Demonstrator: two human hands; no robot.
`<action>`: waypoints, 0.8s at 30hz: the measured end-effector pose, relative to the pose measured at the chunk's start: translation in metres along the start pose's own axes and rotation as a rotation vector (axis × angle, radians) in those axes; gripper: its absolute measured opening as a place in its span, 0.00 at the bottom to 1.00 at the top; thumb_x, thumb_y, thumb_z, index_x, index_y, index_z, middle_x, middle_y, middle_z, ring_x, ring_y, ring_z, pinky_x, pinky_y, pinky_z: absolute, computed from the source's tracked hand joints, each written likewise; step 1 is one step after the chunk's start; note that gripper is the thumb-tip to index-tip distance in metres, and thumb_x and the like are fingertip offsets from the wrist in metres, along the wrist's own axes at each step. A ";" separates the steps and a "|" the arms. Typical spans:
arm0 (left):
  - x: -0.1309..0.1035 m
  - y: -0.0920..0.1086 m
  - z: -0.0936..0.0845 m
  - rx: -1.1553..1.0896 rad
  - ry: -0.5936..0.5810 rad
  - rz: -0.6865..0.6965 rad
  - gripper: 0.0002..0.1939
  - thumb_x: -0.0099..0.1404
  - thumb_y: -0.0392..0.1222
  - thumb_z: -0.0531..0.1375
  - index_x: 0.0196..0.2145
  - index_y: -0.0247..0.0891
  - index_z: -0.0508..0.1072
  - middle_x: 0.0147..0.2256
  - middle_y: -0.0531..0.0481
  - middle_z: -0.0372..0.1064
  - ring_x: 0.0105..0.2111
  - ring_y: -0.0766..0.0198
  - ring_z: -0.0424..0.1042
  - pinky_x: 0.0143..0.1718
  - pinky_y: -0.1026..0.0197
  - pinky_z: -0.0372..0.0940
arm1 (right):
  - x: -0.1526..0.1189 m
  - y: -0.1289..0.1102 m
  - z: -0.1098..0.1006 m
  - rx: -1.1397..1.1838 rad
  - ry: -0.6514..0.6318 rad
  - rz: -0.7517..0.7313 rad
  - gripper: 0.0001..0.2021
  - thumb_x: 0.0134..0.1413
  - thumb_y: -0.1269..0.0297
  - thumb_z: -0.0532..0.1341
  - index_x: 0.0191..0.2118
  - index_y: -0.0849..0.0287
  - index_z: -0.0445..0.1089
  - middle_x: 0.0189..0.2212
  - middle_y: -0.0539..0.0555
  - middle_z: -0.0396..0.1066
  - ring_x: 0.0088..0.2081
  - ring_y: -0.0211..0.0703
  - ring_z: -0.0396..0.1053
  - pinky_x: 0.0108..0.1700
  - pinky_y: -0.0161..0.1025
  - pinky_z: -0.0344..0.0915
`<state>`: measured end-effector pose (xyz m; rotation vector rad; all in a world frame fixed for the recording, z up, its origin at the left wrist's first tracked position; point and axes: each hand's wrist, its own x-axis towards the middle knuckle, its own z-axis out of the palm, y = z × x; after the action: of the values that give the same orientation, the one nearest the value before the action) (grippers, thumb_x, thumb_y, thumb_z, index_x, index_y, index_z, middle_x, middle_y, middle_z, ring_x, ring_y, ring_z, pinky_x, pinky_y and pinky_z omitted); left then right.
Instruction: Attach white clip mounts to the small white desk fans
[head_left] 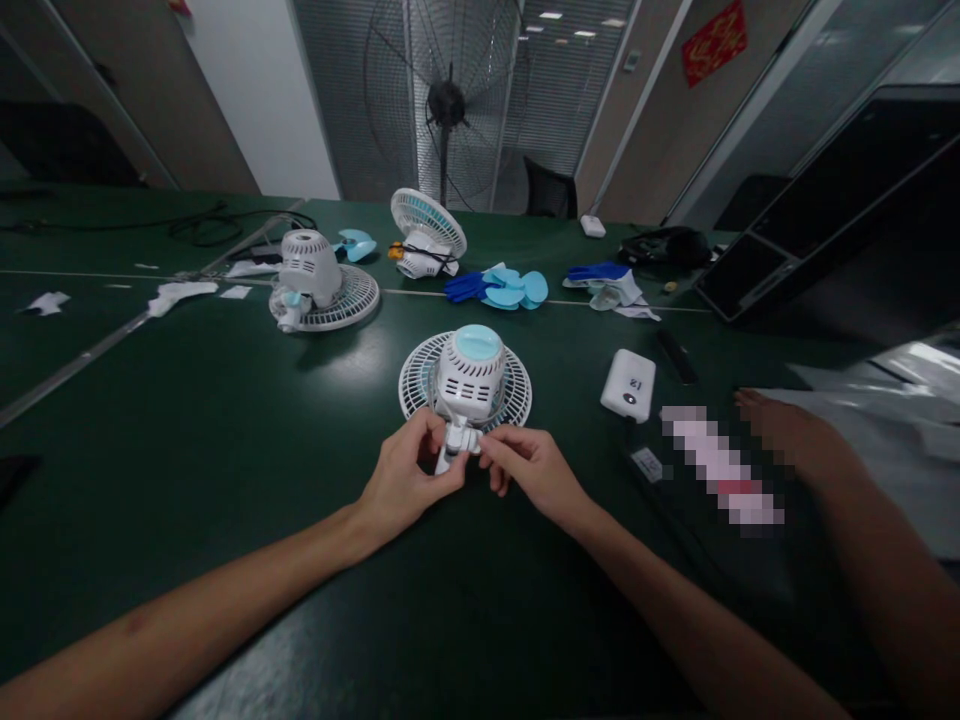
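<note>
A small white fan [471, 375] with a light blue cap on its motor housing lies grille-down on the dark green table, in the middle of the view. At its near side is a white clip part [460, 438]. My left hand [407, 470] is closed on the left side of this clip, thumb below and fingers at its upper edge. From the right, my right hand [529, 465] pinches the clip's right end between thumb and index finger, the other fingers curled under.
Behind stand a second fan [311, 270] at the left and a third fan [426, 235]. Light blue blades [516, 289], gloves [609, 285] and a white box [628, 384] lie on the green table [225, 430]. Another person's hand [802, 440] rests at the right.
</note>
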<state>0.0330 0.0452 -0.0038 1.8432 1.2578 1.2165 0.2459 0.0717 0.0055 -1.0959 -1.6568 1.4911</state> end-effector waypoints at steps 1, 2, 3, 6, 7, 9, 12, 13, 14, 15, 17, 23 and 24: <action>0.000 0.000 0.000 0.000 0.001 0.002 0.13 0.65 0.38 0.66 0.35 0.40 0.63 0.30 0.56 0.62 0.28 0.67 0.63 0.29 0.65 0.59 | -0.002 -0.001 -0.001 -0.097 0.042 -0.073 0.14 0.66 0.52 0.63 0.42 0.58 0.75 0.31 0.51 0.74 0.26 0.37 0.71 0.28 0.35 0.69; 0.000 0.001 0.000 0.002 0.004 0.004 0.13 0.65 0.38 0.66 0.35 0.40 0.63 0.30 0.56 0.62 0.28 0.67 0.63 0.29 0.65 0.59 | -0.004 -0.002 -0.001 -0.210 0.077 -0.159 0.13 0.65 0.54 0.64 0.47 0.57 0.74 0.34 0.51 0.75 0.28 0.37 0.72 0.30 0.36 0.69; 0.000 0.001 0.000 0.004 0.007 0.005 0.12 0.65 0.38 0.66 0.35 0.40 0.63 0.30 0.56 0.62 0.28 0.67 0.63 0.29 0.65 0.59 | -0.006 -0.002 -0.003 -0.324 0.101 -0.242 0.14 0.64 0.56 0.66 0.50 0.56 0.73 0.36 0.52 0.75 0.29 0.37 0.72 0.32 0.36 0.69; 0.000 0.002 0.000 0.008 0.017 0.003 0.12 0.65 0.39 0.66 0.35 0.40 0.63 0.30 0.56 0.62 0.28 0.67 0.63 0.29 0.65 0.59 | -0.008 -0.004 -0.007 -0.545 0.106 -0.400 0.15 0.63 0.61 0.67 0.53 0.54 0.72 0.41 0.53 0.75 0.31 0.38 0.72 0.33 0.37 0.69; 0.000 0.002 0.000 0.007 0.017 0.002 0.12 0.65 0.39 0.66 0.35 0.40 0.63 0.31 0.56 0.62 0.28 0.67 0.63 0.29 0.65 0.60 | -0.008 -0.004 -0.008 -0.576 0.109 -0.425 0.12 0.65 0.62 0.66 0.52 0.54 0.72 0.40 0.52 0.75 0.31 0.38 0.72 0.33 0.37 0.68; 0.000 0.002 0.000 0.004 0.010 -0.002 0.12 0.65 0.39 0.66 0.36 0.40 0.63 0.31 0.56 0.63 0.29 0.67 0.64 0.30 0.65 0.60 | -0.007 -0.004 -0.009 -0.614 0.115 -0.458 0.06 0.68 0.64 0.63 0.48 0.55 0.74 0.39 0.53 0.75 0.33 0.40 0.72 0.34 0.37 0.68; 0.000 0.001 0.000 0.002 0.004 -0.008 0.12 0.65 0.40 0.66 0.36 0.40 0.63 0.31 0.55 0.63 0.29 0.66 0.64 0.30 0.65 0.60 | -0.006 -0.003 -0.006 -0.622 0.103 -0.474 0.05 0.69 0.64 0.62 0.46 0.55 0.74 0.39 0.53 0.75 0.34 0.41 0.73 0.34 0.37 0.68; 0.000 0.001 0.000 0.000 0.005 -0.008 0.12 0.65 0.40 0.66 0.36 0.40 0.63 0.31 0.55 0.62 0.29 0.66 0.64 0.30 0.65 0.60 | -0.006 -0.003 -0.004 -0.615 0.107 -0.471 0.05 0.68 0.63 0.63 0.47 0.55 0.74 0.39 0.53 0.75 0.34 0.41 0.73 0.33 0.37 0.68; 0.000 0.001 0.000 -0.003 0.006 -0.006 0.12 0.65 0.40 0.66 0.36 0.40 0.63 0.31 0.55 0.62 0.29 0.66 0.64 0.30 0.65 0.60 | -0.006 -0.002 -0.003 -0.604 0.118 -0.464 0.06 0.68 0.63 0.63 0.47 0.55 0.74 0.40 0.54 0.75 0.34 0.41 0.73 0.33 0.37 0.69; 0.000 0.001 0.000 -0.007 0.005 -0.004 0.12 0.65 0.39 0.65 0.35 0.40 0.63 0.31 0.55 0.62 0.29 0.66 0.64 0.30 0.65 0.60 | -0.007 -0.002 -0.001 -0.592 0.137 -0.456 0.07 0.67 0.63 0.64 0.49 0.55 0.73 0.40 0.53 0.75 0.33 0.40 0.73 0.33 0.37 0.69; 0.000 0.001 0.000 -0.010 -0.002 0.000 0.12 0.65 0.39 0.66 0.35 0.40 0.63 0.31 0.55 0.62 0.29 0.66 0.63 0.30 0.65 0.60 | -0.008 -0.002 0.000 -0.570 0.172 -0.449 0.11 0.66 0.63 0.65 0.52 0.55 0.72 0.41 0.53 0.75 0.32 0.39 0.72 0.32 0.37 0.70; 0.000 0.000 0.000 -0.002 -0.012 -0.003 0.13 0.65 0.39 0.66 0.35 0.40 0.62 0.31 0.55 0.62 0.29 0.67 0.62 0.29 0.66 0.59 | -0.009 -0.002 -0.001 -0.571 0.189 -0.504 0.09 0.68 0.61 0.64 0.51 0.54 0.74 0.40 0.54 0.76 0.34 0.41 0.74 0.35 0.38 0.71; 0.000 0.000 0.000 -0.004 -0.012 -0.003 0.13 0.65 0.39 0.66 0.35 0.40 0.62 0.31 0.55 0.62 0.29 0.67 0.62 0.29 0.66 0.59 | -0.008 -0.002 -0.002 -0.563 0.194 -0.507 0.09 0.68 0.60 0.65 0.50 0.55 0.74 0.39 0.53 0.76 0.35 0.41 0.74 0.35 0.39 0.71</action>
<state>0.0328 0.0453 -0.0035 1.8422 1.2501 1.2037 0.2508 0.0649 0.0080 -0.9489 -2.0700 0.5938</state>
